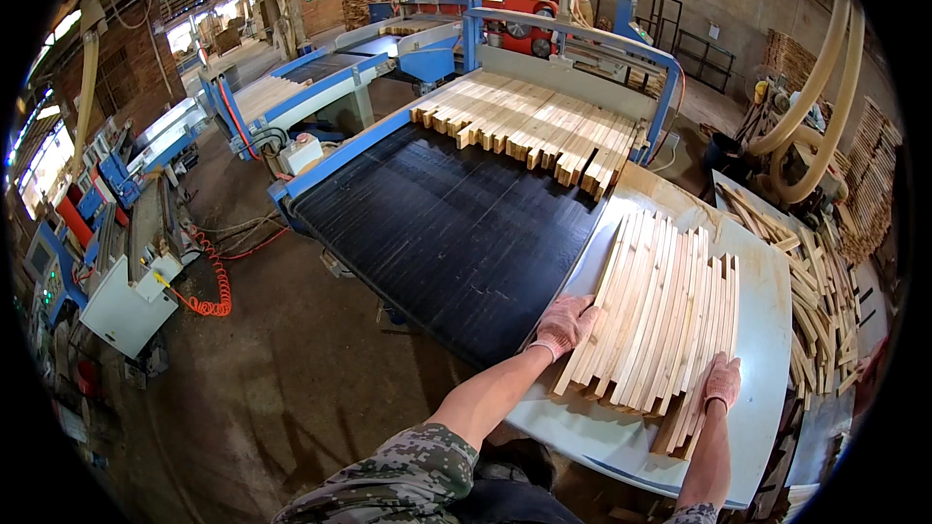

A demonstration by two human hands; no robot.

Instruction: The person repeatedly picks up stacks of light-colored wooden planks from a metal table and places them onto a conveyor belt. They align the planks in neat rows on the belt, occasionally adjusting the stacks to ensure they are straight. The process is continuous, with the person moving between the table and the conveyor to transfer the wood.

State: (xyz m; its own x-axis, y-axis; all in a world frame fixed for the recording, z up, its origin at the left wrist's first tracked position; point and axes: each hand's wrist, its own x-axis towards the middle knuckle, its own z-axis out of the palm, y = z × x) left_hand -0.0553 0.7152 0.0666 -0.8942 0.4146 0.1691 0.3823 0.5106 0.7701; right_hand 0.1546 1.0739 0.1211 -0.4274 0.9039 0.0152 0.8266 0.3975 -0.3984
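Wooden strips [652, 311] lie on the pale surface [764, 349], lower right of the frame. Left hand [566, 325] and right hand [722, 380] contact opposite sides; finger closure cannot be determined.

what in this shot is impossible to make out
Head view: undersides of the wooden strips between the left hand and right hand, hidden by their own upper faces.
Head view: right sleeve, mostly cut off by the lower edge.
Head view: markings on the control panel, too small to read.
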